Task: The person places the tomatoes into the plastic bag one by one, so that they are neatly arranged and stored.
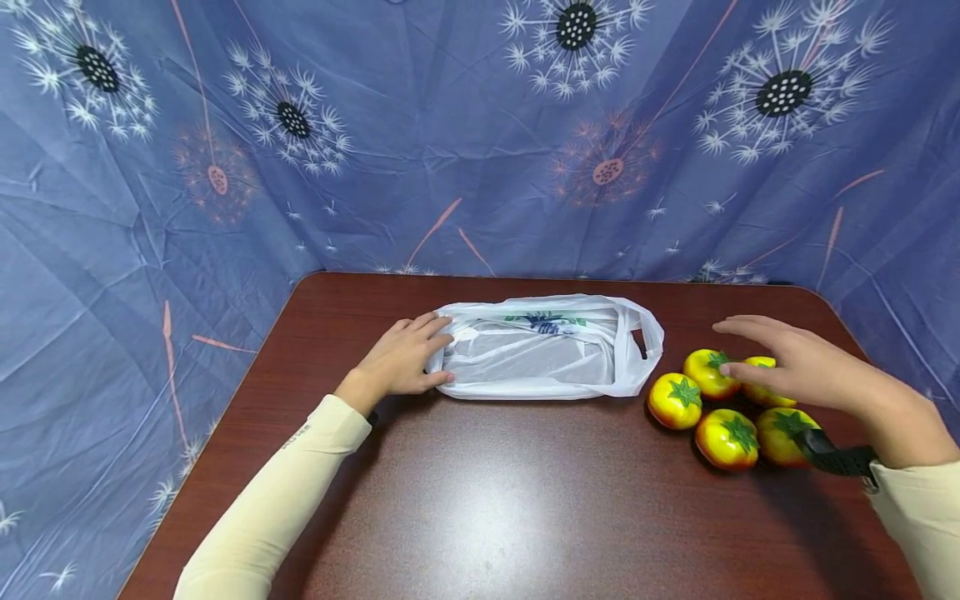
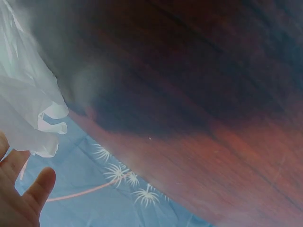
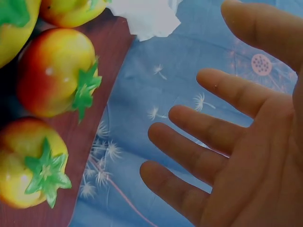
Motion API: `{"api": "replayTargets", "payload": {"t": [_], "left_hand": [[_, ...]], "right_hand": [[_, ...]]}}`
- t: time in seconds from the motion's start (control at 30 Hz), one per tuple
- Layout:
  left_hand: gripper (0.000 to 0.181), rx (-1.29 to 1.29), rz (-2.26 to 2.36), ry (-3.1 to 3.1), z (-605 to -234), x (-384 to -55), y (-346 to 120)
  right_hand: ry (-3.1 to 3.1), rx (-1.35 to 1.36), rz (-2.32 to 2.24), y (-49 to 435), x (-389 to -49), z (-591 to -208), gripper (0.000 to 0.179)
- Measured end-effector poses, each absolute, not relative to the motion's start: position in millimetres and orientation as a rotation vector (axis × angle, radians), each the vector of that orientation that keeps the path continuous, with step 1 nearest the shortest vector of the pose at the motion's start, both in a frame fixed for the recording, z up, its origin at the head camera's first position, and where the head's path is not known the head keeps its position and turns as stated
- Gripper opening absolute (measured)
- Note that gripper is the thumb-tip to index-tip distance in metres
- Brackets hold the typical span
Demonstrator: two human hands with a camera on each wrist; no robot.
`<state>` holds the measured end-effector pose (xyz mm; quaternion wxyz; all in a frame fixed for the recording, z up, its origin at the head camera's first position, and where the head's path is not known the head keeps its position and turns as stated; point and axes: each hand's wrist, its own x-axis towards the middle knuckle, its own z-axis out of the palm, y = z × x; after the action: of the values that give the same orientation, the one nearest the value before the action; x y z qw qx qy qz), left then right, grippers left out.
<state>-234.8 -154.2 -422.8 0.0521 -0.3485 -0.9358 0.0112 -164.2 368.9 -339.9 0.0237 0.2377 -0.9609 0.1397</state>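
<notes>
A white plastic bag (image 1: 532,358) with dark blue and green print lies flat near the back of the table, its handle loop toward the right. My left hand (image 1: 405,354) rests at the bag's left end, fingers spread over its edge; in the left wrist view the thumb stands apart from the white plastic. On the right, my right hand (image 1: 810,362) hovers over several glossy yellow-and-red persimmon-like fruits (image 1: 727,439) with green star-shaped leaf tops. Its fingers are extended and hold nothing, as the right wrist view shows, with the fruits (image 3: 57,73) beside it.
The dark reddish-brown wooden table (image 1: 480,475) has rounded back corners and a bright reflection at its front. A blue cloth (image 1: 420,167) with dandelion prints hangs behind and beside it. A black band (image 1: 836,454) circles the right wrist.
</notes>
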Motion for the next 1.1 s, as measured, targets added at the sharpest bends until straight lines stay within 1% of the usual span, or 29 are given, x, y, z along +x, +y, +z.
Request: {"api": "replayTargets", "payload": {"t": [0.3, 0.6, 0.87, 1.1], "left_hand": [[0.067, -1.033, 0.009, -2.872, -422, -235, -156], [0.066, -1.036, -0.021, -2.87, -422, -234, -155], [0.066, -1.043, -0.031, -2.834, -422, -234, -154], [0.067, -1.024, -0.055, -2.859, -420, -234, -154]], "right_hand": [[-2.964, 0.718, 0.408, 386, -160, -343, 0.053], [-3.149, 0.54, 0.35, 400, -157, -339, 0.058], [-3.243, 0.383, 0.353, 412, -148, -342, 0.066], [-3.165, 0.387, 0.366, 427, -142, -350, 0.061]]}}
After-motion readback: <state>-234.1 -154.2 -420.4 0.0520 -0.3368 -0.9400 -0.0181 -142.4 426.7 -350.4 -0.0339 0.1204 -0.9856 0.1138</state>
